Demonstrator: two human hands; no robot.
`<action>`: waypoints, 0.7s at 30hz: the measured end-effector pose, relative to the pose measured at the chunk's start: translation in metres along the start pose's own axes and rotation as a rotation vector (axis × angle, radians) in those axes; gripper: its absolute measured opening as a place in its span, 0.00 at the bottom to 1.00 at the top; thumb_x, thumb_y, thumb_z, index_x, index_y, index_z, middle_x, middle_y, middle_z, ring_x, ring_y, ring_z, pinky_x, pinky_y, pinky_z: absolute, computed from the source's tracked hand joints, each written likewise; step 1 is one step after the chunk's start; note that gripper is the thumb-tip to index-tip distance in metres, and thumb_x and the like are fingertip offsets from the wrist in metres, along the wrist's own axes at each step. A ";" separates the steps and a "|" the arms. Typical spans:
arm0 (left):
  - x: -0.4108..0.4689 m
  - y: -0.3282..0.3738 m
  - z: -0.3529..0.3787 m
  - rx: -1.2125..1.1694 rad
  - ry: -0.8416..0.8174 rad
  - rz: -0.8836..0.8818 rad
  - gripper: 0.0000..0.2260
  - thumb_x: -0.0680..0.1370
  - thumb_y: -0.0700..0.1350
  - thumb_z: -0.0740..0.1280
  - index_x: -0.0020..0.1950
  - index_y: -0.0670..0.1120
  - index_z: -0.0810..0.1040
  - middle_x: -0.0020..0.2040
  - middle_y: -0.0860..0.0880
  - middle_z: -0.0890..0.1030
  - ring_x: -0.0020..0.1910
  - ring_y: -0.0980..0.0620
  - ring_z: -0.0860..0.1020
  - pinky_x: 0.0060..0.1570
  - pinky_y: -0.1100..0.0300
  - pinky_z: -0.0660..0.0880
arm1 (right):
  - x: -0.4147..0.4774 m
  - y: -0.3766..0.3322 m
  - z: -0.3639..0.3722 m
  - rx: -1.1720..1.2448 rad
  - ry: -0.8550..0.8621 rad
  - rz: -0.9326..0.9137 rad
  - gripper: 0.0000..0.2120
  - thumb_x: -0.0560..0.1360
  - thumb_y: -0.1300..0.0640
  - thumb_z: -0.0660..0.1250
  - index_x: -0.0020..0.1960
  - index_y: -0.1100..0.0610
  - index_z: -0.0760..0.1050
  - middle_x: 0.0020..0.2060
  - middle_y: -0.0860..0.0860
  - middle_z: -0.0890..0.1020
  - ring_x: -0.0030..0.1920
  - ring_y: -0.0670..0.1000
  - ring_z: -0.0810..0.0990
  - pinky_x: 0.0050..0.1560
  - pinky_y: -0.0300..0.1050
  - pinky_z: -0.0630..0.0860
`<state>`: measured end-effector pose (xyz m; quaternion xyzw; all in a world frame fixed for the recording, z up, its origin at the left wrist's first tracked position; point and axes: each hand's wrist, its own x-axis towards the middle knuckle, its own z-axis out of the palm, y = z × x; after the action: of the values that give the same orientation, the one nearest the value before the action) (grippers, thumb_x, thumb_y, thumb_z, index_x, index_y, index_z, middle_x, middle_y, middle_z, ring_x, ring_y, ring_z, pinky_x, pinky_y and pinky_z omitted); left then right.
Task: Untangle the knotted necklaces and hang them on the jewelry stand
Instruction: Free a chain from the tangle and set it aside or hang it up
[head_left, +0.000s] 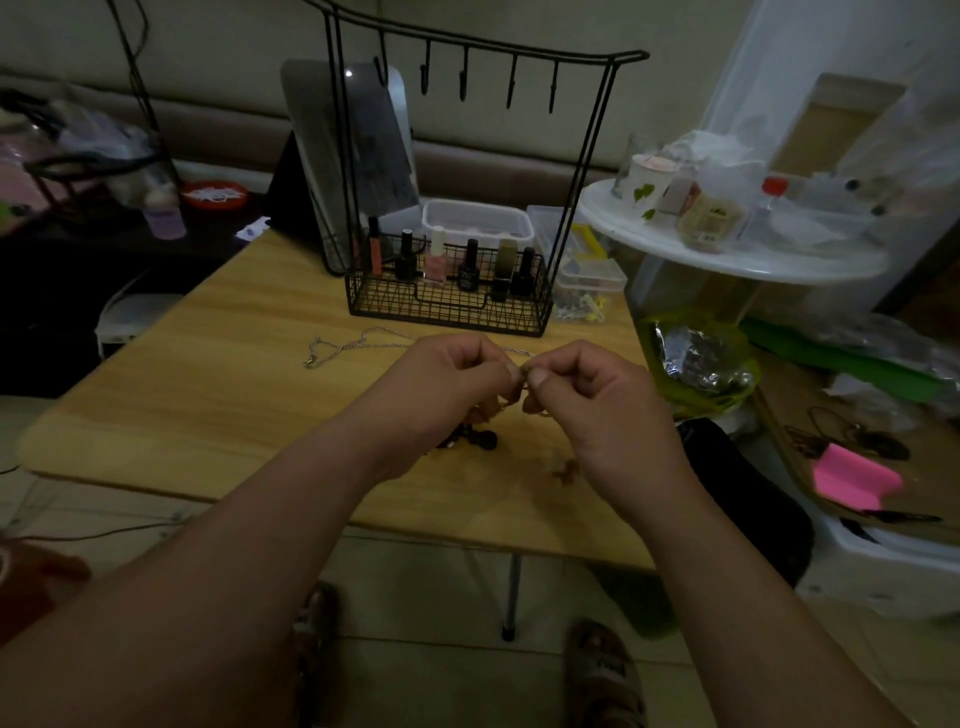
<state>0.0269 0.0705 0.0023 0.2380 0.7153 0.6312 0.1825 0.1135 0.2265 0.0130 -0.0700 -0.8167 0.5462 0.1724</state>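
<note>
A black wire jewelry stand rises at the back of the wooden table, its row of hooks bare. My left hand and my right hand are raised over the table's middle, fingertips nearly touching, each pinching the knotted necklaces between thumb and forefinger. A thin silver chain trails from the hands to the left across the tabletop. Under my left hand lies a dark beaded clump, partly hidden. A small brownish piece lies by my right wrist.
The stand's basket holds several nail polish bottles. Behind it are a mirror and clear plastic boxes. A cluttered white round shelf and a green bag crowd the table's right edge.
</note>
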 end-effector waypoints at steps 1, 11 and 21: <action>-0.001 0.000 -0.001 0.048 -0.003 0.010 0.05 0.80 0.43 0.70 0.46 0.44 0.82 0.36 0.52 0.81 0.38 0.53 0.76 0.44 0.52 0.75 | 0.000 0.001 0.000 -0.036 0.001 -0.023 0.04 0.80 0.58 0.70 0.48 0.52 0.83 0.40 0.46 0.86 0.42 0.45 0.84 0.40 0.38 0.79; -0.004 0.000 -0.003 0.064 -0.043 0.083 0.04 0.81 0.39 0.69 0.46 0.43 0.80 0.38 0.48 0.79 0.40 0.49 0.75 0.44 0.51 0.74 | -0.001 0.003 -0.001 -0.100 0.041 -0.044 0.05 0.79 0.59 0.70 0.46 0.51 0.82 0.39 0.47 0.84 0.39 0.42 0.81 0.35 0.36 0.76; -0.001 -0.002 -0.004 0.017 -0.021 0.062 0.03 0.79 0.39 0.70 0.45 0.43 0.80 0.42 0.43 0.79 0.41 0.47 0.75 0.46 0.48 0.74 | 0.000 0.003 -0.003 -0.092 -0.131 0.039 0.01 0.79 0.55 0.72 0.50 0.51 0.80 0.41 0.48 0.87 0.43 0.45 0.85 0.45 0.39 0.79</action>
<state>0.0250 0.0670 0.0008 0.2681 0.7108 0.6281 0.1684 0.1148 0.2304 0.0113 -0.0580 -0.8490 0.5146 0.1045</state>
